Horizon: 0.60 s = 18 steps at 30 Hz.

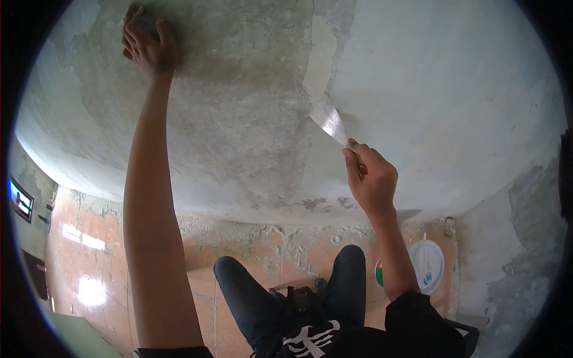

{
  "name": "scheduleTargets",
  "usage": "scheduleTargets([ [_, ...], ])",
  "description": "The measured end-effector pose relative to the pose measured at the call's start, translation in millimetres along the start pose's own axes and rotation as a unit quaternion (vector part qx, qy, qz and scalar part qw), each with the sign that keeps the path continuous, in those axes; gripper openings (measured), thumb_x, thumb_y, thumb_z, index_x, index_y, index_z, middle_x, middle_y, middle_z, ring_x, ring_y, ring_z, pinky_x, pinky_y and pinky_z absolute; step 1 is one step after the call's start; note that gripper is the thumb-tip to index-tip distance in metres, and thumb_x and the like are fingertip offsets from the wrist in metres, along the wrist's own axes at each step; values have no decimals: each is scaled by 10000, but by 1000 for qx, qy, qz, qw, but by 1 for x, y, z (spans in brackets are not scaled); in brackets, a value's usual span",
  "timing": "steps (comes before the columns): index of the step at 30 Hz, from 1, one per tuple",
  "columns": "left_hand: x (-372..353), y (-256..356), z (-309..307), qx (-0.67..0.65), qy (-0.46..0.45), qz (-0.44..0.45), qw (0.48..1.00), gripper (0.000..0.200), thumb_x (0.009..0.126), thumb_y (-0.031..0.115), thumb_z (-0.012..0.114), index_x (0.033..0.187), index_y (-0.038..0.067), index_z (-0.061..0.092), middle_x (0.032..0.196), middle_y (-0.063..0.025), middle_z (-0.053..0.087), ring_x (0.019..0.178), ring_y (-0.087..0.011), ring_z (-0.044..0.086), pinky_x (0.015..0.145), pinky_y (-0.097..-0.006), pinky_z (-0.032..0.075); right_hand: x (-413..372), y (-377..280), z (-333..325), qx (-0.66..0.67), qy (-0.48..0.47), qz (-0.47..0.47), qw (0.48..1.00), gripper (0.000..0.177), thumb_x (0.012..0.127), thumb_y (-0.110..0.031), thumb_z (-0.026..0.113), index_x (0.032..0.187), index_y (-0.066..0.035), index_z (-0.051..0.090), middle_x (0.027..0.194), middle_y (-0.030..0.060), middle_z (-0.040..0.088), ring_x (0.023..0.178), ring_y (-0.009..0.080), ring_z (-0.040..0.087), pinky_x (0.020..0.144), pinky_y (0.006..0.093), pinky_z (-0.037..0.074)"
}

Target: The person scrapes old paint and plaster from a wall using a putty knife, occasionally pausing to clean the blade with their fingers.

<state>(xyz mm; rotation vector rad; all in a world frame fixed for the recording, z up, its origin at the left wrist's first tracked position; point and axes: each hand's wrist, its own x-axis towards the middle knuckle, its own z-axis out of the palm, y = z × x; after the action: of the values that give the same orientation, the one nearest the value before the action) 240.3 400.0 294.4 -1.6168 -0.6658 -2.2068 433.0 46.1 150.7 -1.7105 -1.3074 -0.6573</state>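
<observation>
Head view: right hand has its fingers closed round a putty knife, blade slanting up-left and touching the wall. Left hand, fingers spread, presses flat, well apart, upper left.

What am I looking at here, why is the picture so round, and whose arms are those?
This is one picture from a camera worn on a person's head, looking forward and down through a wide lens, which bends the edges. The two bare arms are that person's own. The left hand rests against the patchy wall. The right hand grips a putty knife, its blade laid on the wall. Below are the person's knees in dark trousers, a tiled floor and a round white lid or bucket.
</observation>
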Motion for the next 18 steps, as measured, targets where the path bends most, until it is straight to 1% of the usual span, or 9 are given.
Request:
scheduleTargets([
  [2,-3,-2,-3,0,-5,4,1000,460,865,365,558,1278,176,489,1421,2,453,1317,-254,372,1060,-464,229,-1,1,-8,11,8,-8,1000,75,861,-128,695,912,-75,682,562,15,543,437,105,492,404,253,379],
  [4,1,-1,-1,6,12,23,1000,463,867,369,560,1283,180,487,1419,4,455,1318,-252,370,1060,-465,231,6,2,-8,-3,6,-15,1000,76,859,-128,697,913,-76,685,563,15,539,438,106,492,408,255,383],
  [8,-5,-8,-1,22,-1,-6,1000,468,864,357,566,1290,182,482,1415,7,460,1314,-252,375,1060,-466,231,7,5,-11,2,-6,-27,1000,84,855,-129,701,926,-83,690,571,16,554,439,116,502,413,256,390],
  [11,5,-8,2,4,17,8,1000,481,861,350,569,1301,182,474,1413,8,460,1313,-251,375,1057,-466,232,7,10,-11,8,15,-35,999,83,854,-130,702,921,-85,687,573,17,557,440,121,506,416,256,393],
  [13,0,-9,0,11,9,26,1000,488,860,347,571,1308,181,470,1412,8,461,1308,-251,379,1055,-461,232,10,7,-6,10,19,-32,999,84,852,-130,704,916,-79,683,582,22,566,449,123,519,418,256,400],
  [16,-1,-6,1,6,8,-1,1000,492,858,343,574,1313,188,471,1412,3,460,1305,-252,382,1054,-456,234,9,9,-14,6,-5,-33,999,81,854,-130,703,910,-76,680,584,20,575,455,118,528,418,255,402],
  [18,-2,-6,-1,13,10,5,1000,489,854,345,576,1307,187,474,1413,2,459,1305,-252,382,1055,-455,233,12,11,-13,15,12,-43,999,78,856,-134,704,897,-75,673,580,18,572,450,116,524,414,254,398],
])
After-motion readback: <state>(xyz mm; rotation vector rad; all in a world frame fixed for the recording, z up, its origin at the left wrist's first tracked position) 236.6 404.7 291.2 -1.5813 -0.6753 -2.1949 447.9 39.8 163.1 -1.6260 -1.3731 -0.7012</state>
